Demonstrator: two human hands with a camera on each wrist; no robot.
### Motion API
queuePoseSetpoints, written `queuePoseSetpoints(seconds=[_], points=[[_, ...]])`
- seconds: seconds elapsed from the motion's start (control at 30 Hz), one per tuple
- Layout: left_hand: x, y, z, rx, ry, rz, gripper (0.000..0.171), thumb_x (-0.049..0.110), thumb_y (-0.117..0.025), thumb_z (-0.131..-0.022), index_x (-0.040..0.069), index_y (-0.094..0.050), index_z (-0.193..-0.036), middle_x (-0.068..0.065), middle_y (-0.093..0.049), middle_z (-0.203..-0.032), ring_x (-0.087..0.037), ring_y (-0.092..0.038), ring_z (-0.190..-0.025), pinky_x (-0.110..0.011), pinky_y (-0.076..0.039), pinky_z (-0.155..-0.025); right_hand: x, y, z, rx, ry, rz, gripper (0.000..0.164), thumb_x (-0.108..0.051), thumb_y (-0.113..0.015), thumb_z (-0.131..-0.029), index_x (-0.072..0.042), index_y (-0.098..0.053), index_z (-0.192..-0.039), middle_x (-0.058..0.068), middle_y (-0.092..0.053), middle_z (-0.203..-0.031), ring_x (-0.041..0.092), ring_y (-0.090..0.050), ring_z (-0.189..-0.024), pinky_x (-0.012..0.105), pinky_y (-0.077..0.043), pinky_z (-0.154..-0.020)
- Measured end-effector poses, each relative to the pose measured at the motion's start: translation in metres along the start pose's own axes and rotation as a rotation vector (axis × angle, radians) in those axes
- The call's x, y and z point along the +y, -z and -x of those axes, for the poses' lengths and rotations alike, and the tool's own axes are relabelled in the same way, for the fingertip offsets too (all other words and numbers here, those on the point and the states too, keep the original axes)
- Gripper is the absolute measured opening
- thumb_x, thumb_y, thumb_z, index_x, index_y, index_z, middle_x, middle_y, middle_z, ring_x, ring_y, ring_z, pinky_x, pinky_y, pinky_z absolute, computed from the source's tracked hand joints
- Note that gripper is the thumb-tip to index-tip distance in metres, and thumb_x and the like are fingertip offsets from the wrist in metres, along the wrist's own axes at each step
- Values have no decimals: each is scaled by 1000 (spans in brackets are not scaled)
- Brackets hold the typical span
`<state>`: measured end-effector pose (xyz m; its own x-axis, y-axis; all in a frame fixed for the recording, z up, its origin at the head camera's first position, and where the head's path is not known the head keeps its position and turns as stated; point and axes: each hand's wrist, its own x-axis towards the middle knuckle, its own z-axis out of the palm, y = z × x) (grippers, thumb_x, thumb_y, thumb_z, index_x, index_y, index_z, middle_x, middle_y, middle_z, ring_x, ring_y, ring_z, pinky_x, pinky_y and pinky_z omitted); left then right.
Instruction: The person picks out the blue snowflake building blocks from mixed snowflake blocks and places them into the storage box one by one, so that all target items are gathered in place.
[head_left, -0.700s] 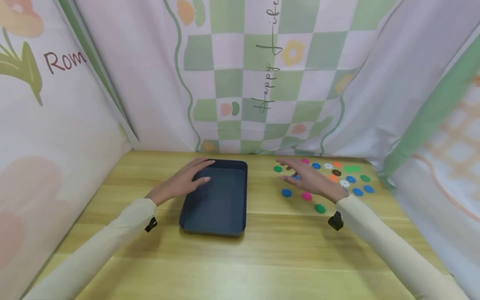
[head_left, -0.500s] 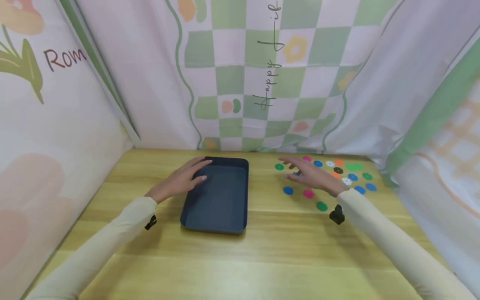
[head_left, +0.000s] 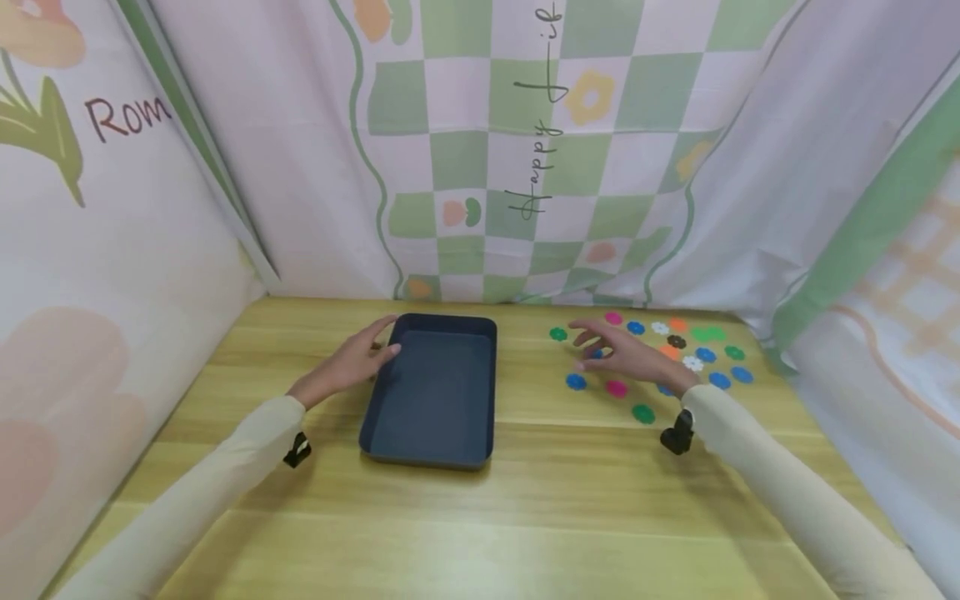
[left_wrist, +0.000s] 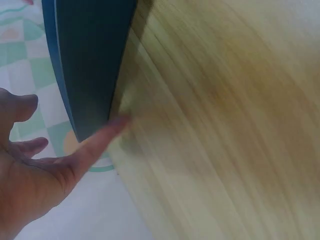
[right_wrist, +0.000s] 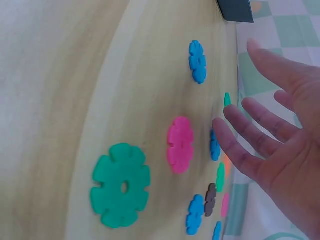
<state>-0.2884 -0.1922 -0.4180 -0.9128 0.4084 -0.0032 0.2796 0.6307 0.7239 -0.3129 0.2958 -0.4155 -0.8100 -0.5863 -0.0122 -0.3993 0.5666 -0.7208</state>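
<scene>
A dark rectangular tray [head_left: 431, 400] lies on the wooden table, and nothing is inside it. My left hand [head_left: 348, 365] is at the tray's far left side, thumb and fingers spread, close to its wall; whether it touches cannot be told. In the left wrist view that hand [left_wrist: 45, 172] stretches a finger along the outside of the tray wall [left_wrist: 92, 75]. My right hand [head_left: 626, 352] hovers over flower-shaped plastic discs with its fingers loosely bent, holding nothing. Nearest it are a blue disc [head_left: 576, 382], a pink disc [head_left: 617, 388] and a green disc [right_wrist: 121, 186].
Several more flower discs are scattered at the back right, among them a white disc [head_left: 693, 363], a brown disc [head_left: 677, 342] and a light green piece [head_left: 708, 333]. Bare wooden table [head_left: 480, 533] stretches in front. Printed curtains [head_left: 517, 167] enclose the back and sides.
My left hand has shifted left, from above the tray's edge to beside its outer wall. My right hand has drawn slightly right, its fingers a little more bent. The tray and discs stay put.
</scene>
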Motion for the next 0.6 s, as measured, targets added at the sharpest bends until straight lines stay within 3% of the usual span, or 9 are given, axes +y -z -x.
queuePoseSetpoints(seconds=[0.07, 0.2, 0.3, 0.37, 0.6], points=[[-1, 0, 0, -22, 31, 30, 68, 31, -49, -113, 13, -14, -169, -29, -21, -169, -56, -58, -124, -56, -63, -90, 3, 0, 2, -11, 6, -27, 77, -16, -74, -99, 0, -31, -161, 31, -52, -144, 47, -60, -125, 62, -51, -109], [-1, -1, 0, -65, 65, 94, 69, 26, -51, -113, 17, -14, -170, -32, -20, -168, -57, -58, -123, -44, -65, -59, 7, -2, 7, -33, -12, -37, 77, -17, -76, -98, -1, -33, -160, 28, -55, -138, 43, -60, -122, 60, -51, -109], [-5, -3, 0, -69, 83, 135, 70, 21, -52, -112, 16, -12, -170, -33, -16, -169, -57, -43, -142, -41, -65, -55, 6, -5, 9, -51, -57, -20, 77, -21, -76, -98, -4, -35, -160, 24, -56, -137, 38, -59, -122, 58, -51, -108], [-9, -4, 1, -60, 105, 178, 70, 16, -51, -112, 14, -11, -170, -35, -15, -168, -57, -38, -145, -42, -65, -56, 7, -8, 11, -65, -77, -16, 76, -22, -76, -98, -5, -36, -160, 23, -56, -138, 37, -58, -122, 59, -51, -107], [-20, -4, -1, -77, 157, 414, 73, 6, -49, -110, 4, -3, -168, -38, -13, -167, -57, -37, -145, -41, -66, -61, 20, -16, 14, -88, -50, -18, 70, -19, -72, -101, -4, -38, -159, 22, -52, -138, 34, -53, -124, 49, -51, -105]])
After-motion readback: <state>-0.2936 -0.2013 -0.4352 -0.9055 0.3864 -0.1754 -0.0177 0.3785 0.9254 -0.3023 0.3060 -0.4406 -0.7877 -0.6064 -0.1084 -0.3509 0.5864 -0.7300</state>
